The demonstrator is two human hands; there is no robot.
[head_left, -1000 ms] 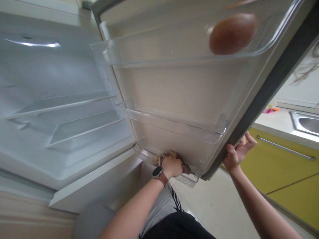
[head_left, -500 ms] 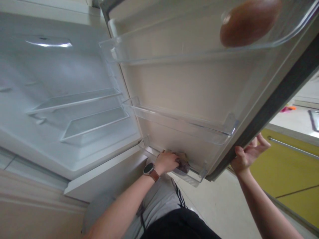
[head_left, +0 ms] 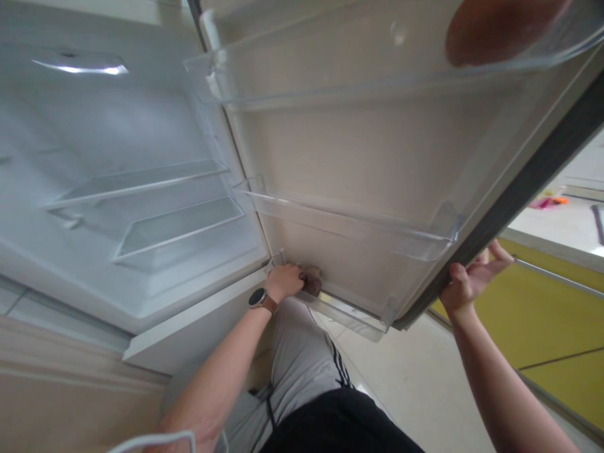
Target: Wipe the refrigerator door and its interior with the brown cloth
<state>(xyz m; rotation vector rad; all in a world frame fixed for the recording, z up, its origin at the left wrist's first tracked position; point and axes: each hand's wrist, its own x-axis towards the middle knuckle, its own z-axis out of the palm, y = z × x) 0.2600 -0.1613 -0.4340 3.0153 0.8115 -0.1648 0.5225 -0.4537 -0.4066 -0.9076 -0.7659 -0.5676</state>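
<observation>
My left hand (head_left: 284, 282), with a watch on its wrist, is closed on a brown, mottled, crumpled cloth-like bundle (head_left: 312, 281). Its exact kind is too blurred to tell. Both are at the left, hinge-side end of the clear bottom door bin (head_left: 352, 313). My right hand (head_left: 472, 280) grips the free edge of the open fridge door (head_left: 372, 157), thumb on the inner side and fingers partly hidden behind it.
A reddish-brown rounded object (head_left: 500, 31) sits in the upper door bin (head_left: 330, 85). A middle bin (head_left: 349, 220) crosses the door. Glass shelves (head_left: 182, 229) show inside the fridge (head_left: 113, 126). Yellow cabinets (head_left: 557, 302) stand to the right.
My left hand has moved left along the bottom bin with the brown bundle, toward the hinge side. My right hand stays on the door edge. The view has shifted slightly.
</observation>
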